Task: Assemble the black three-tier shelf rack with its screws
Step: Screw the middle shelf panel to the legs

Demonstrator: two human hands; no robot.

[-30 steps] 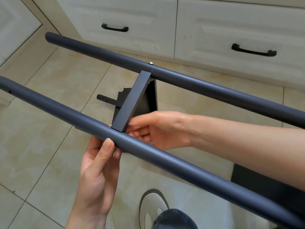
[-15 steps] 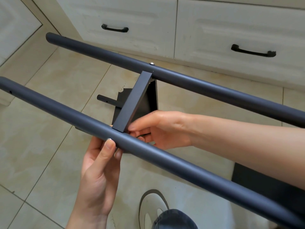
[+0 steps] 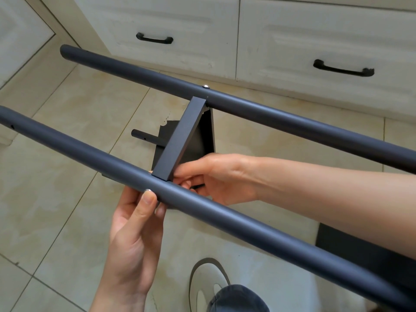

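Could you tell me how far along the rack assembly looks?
Done: the crossbar is screwed to the far tube. In hand: the left hand grips the near tube while the right hand lines up the crossbar's free end. Left: that joint's screw.

Beige tiled floor (image 3: 67,167) bears black panel (image 3: 351,251), shoe (image 3: 207,280)
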